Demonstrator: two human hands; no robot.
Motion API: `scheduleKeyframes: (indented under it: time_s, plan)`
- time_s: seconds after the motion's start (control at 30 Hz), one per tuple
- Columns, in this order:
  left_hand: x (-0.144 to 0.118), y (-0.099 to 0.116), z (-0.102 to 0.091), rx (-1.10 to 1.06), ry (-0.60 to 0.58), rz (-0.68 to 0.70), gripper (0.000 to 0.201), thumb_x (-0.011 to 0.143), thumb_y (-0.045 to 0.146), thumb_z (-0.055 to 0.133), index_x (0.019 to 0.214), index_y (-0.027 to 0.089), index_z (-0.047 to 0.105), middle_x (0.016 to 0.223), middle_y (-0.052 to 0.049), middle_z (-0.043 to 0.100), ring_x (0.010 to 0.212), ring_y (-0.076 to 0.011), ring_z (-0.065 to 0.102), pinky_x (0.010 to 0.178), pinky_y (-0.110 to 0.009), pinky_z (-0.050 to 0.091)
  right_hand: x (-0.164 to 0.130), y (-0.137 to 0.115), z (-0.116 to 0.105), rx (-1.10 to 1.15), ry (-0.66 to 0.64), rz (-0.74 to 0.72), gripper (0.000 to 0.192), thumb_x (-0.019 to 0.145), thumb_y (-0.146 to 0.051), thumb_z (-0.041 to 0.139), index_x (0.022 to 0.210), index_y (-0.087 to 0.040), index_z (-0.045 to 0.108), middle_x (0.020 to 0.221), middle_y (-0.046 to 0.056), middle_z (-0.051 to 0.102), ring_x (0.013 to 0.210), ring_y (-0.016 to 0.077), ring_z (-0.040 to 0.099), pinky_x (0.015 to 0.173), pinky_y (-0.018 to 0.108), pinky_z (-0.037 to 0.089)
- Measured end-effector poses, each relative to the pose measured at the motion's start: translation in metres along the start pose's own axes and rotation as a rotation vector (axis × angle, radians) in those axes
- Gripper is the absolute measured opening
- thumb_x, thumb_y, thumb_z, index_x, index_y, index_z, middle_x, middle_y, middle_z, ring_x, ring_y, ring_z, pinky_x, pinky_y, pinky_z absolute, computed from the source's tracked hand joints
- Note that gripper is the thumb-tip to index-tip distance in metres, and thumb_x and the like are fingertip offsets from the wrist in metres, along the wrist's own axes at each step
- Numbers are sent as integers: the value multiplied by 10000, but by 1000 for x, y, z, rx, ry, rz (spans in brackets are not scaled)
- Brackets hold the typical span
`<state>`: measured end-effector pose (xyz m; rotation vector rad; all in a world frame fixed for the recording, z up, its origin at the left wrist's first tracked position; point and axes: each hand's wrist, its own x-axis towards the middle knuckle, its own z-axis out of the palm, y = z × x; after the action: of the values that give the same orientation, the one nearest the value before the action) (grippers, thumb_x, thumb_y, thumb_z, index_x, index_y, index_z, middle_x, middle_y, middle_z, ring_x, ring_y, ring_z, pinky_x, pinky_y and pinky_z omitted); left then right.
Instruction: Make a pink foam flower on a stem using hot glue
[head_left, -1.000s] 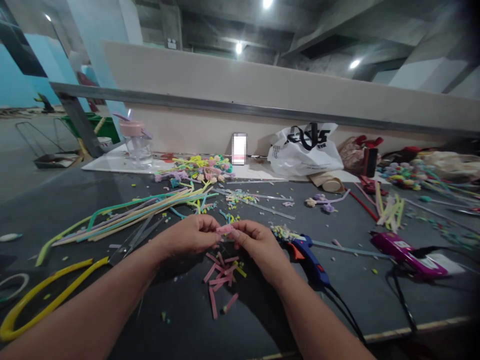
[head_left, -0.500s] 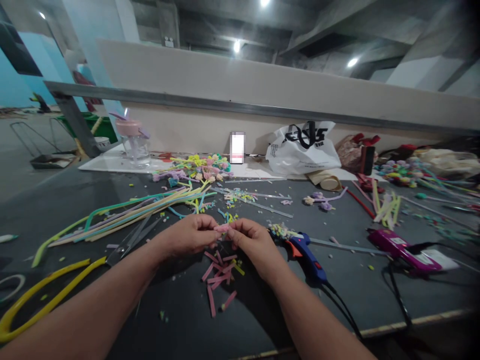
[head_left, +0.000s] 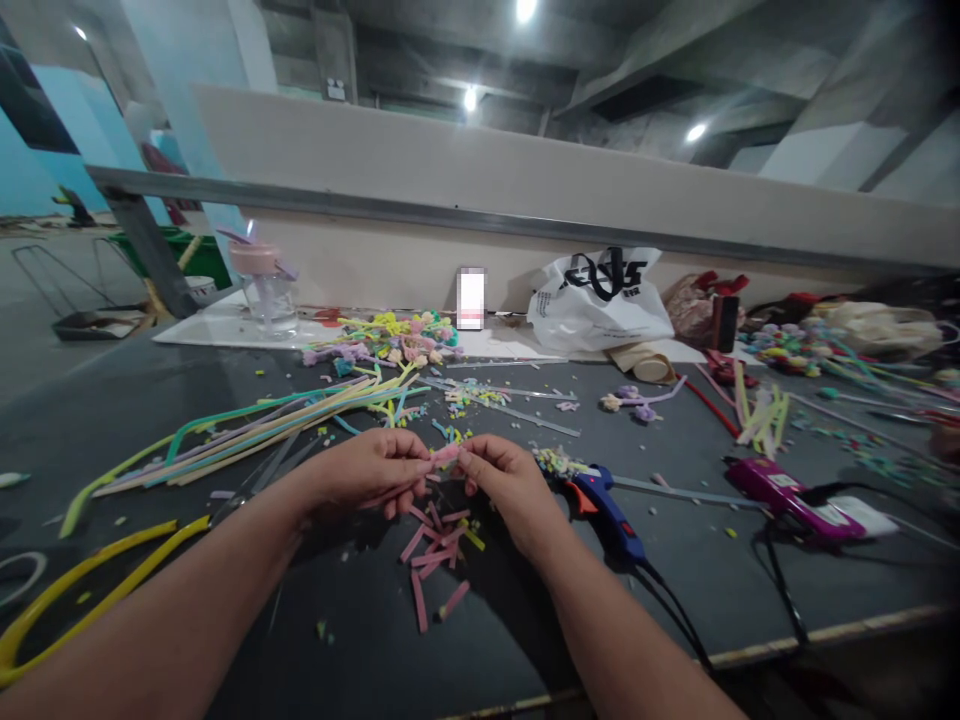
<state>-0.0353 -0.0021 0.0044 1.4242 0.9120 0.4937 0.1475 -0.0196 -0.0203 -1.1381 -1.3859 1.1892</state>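
Note:
A small pink piece of pipe cleaner point(head_left: 445, 455) is pinched between my two hands over the dark table. My left hand point(head_left: 391, 468) grips its left end with thumb and fingers, the other fingers curled. On the right end, my right hand point(head_left: 501, 478) pinches with thumb and forefinger. Just below the hands lies a loose pile of short pink pipe cleaner strips point(head_left: 431, 556), with a few yellow bits among them. Scissors with yellow handles point(head_left: 97, 575) lie by my left forearm, which partly covers them. A blue glue gun point(head_left: 611, 515) rests right of my right hand.
Long pipe cleaners point(head_left: 247, 432) lie left, behind the scissors. Finished-looking fuzzy flowers point(head_left: 397, 338) are heaped at the back, near a clear bottle point(head_left: 271, 305). A white bag point(head_left: 600, 305) stands back right. A magenta corded tool point(head_left: 795, 500) lies right, its cable crossing the table edge.
The view has shifted slightly, so the things on the right appear further left. My left fingers have moved a little around the pink piece; both hands keep hold of it.

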Motion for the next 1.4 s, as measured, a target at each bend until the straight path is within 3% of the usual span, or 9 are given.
scheduleKeyframes:
  time_s: [0.2, 0.37, 0.5, 0.63, 0.77, 0.87, 0.97, 1.07, 1.4]
  plan:
    - [4, -7, -7, -99, 62, -6, 270, 721, 404, 617, 683, 148, 540, 499, 37, 535, 360, -51, 450, 361, -155, 350, 0, 2, -6, 77, 62, -77, 233, 780, -309, 522, 959, -178, 594, 751, 7, 618, 560, 101, 504, 587, 229, 396]
    - [7, -11, -13, -226, 109, 24, 232, 727, 364, 631, 731, 146, 549, 586, 23, 562, 390, -48, 471, 354, -145, 352, 3, 7, -9, -401, 131, -142, 183, 801, -286, 459, 710, -170, 567, 629, -2, 564, 563, 122, 486, 551, 232, 367]
    - [7, -13, -15, -227, 110, 29, 216, 734, 344, 632, 735, 146, 545, 594, 23, 560, 398, -52, 483, 351, -144, 357, 0, 5, -9, -548, -35, -193, 85, 694, -186, 586, 610, -189, 594, 599, -25, 564, 613, 132, 501, 584, 231, 341]
    - [8, -15, -15, -218, 94, 26, 230, 741, 361, 623, 722, 145, 543, 573, 27, 549, 388, -50, 473, 347, -146, 351, -4, 0, -14, -828, -273, -231, 23, 685, -181, 628, 687, -204, 629, 681, -17, 600, 658, 134, 527, 601, 236, 323]
    - [9, -16, -13, -190, 76, 15, 238, 737, 369, 621, 716, 144, 545, 558, 30, 541, 375, -49, 459, 341, -149, 347, -5, 1, -17, -1001, -347, -271, 70, 692, -135, 621, 675, -202, 616, 725, -22, 617, 736, 144, 547, 689, 277, 297]
    - [9, -15, -9, -152, 72, 0, 249, 728, 376, 623, 694, 144, 540, 541, 34, 532, 363, -47, 450, 342, -152, 348, -3, 2, -17, -917, -264, -244, 103, 732, -121, 566, 659, -192, 584, 652, -34, 589, 669, 126, 529, 657, 258, 306]
    - [8, -14, -7, -112, 71, -11, 251, 730, 386, 612, 695, 150, 536, 513, 45, 519, 340, -34, 416, 331, -136, 303, 0, 3, -18, -726, -94, -218, 96, 767, -149, 514, 695, -200, 551, 573, -49, 550, 563, 113, 492, 558, 219, 313]
    - [7, -13, -7, -46, 80, -12, 260, 734, 405, 591, 699, 153, 540, 482, 52, 505, 329, -28, 385, 316, -123, 220, 2, 3, -21, -622, 57, -269, 95, 775, -160, 490, 708, -207, 538, 598, -44, 572, 565, 117, 504, 561, 218, 331]
    - [7, -8, 2, 93, 106, -40, 341, 695, 479, 596, 802, 160, 534, 505, 57, 515, 337, -41, 379, 321, -140, 196, -2, 0, -5, -1015, 219, -560, 121, 781, -101, 535, 719, -199, 568, 792, 0, 658, 823, 161, 574, 780, 331, 230]
